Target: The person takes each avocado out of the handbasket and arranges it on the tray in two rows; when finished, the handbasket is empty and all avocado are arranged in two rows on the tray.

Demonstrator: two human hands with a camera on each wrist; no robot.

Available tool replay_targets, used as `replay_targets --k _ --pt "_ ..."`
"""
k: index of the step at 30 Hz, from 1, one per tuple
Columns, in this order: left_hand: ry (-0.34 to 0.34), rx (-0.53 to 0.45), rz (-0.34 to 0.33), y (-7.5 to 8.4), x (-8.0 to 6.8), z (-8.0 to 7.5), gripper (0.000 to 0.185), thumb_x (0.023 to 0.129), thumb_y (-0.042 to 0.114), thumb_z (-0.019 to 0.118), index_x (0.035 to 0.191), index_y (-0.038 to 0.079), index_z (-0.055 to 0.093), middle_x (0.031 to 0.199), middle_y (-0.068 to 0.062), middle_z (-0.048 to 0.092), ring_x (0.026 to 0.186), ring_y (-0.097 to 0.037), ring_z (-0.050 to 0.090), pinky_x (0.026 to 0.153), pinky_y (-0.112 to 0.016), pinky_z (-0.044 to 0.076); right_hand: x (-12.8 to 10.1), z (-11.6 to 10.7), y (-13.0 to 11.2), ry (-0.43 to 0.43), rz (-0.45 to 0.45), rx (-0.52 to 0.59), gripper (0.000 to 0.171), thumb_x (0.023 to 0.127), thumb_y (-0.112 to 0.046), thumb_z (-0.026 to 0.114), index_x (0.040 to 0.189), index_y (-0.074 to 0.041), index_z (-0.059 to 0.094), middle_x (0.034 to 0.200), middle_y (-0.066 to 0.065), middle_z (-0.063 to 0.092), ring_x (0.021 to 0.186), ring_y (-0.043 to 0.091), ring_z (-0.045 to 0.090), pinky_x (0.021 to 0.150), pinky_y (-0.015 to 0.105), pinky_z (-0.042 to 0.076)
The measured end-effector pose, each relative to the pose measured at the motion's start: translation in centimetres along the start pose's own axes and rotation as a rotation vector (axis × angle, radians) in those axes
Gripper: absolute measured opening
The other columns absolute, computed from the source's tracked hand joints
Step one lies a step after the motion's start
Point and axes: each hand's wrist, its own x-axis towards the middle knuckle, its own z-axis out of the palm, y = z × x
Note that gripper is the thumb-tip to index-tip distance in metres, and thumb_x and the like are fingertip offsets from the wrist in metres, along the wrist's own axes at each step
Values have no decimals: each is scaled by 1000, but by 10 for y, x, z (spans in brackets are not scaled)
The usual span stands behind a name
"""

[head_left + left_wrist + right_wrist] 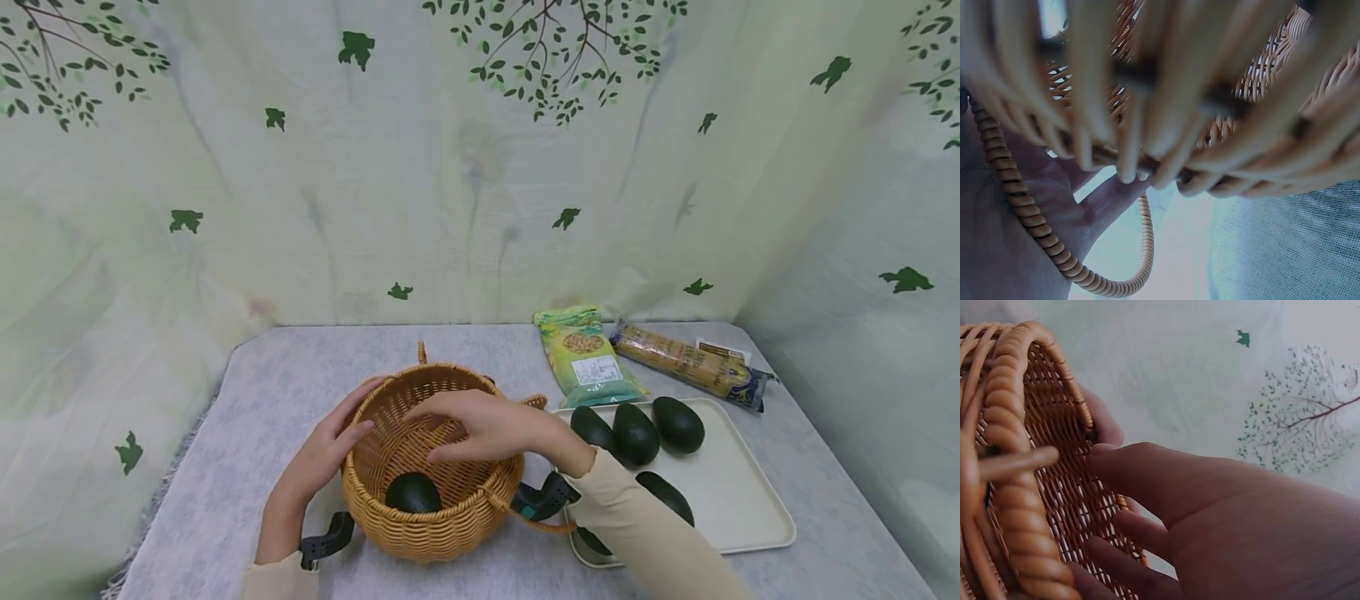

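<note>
A brown wicker basket [427, 533] stands at the front of the table, with one dark green avocado [413, 493] lying inside near its front wall. My left hand [326, 446] holds the basket's left side, thumb over the rim and fingers along the outside; in the left wrist view the woven wall [1166, 112] fills the top. Over the basket's opening hangs my right hand [480, 425], fingers loosely bent and nothing between them. From the right wrist, thumb and fingers [1132, 537] reach past the thick braided rim [1007, 425] into the basket.
Right of the basket lies a cream tray [738, 492] with several avocados [636, 435], partly covered by my right arm. Behind it are a green and yellow food bag [585, 354] and a long clear-wrapped packet [686, 360]. A leaf-printed curtain [450, 192] closes off the back.
</note>
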Motion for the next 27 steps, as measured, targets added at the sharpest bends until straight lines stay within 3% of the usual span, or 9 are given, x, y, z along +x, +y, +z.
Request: replay_targets --k 13,22,27 --pt "-25 -3 19 1 -1 -1 54 110 14 45 161 28 36 167 -10 31 145 -49 37 96 -66 50 19 -5 -9 -191 45 -46 58 101 -31 67 153 -13 48 153 5 54 131 15 58 107 33 48" --pt "-22 7 22 2 -1 -1 54 110 13 44 161 27 36 167 -12 30 143 -49 40 94 -62 53 34 4 -7 -275 73 -51 57 101 -29 68 152 -12 50 153 1 53 133 16 56 106 27 47" --pt "-22 -4 28 2 -2 -1 54 110 12 44 161 26 36 167 -12 30 142 -50 40 93 -65 52 42 8 -6 -381 123 -75 61 99 -35 69 153 -15 49 154 -4 52 138 11 51 109 23 42"
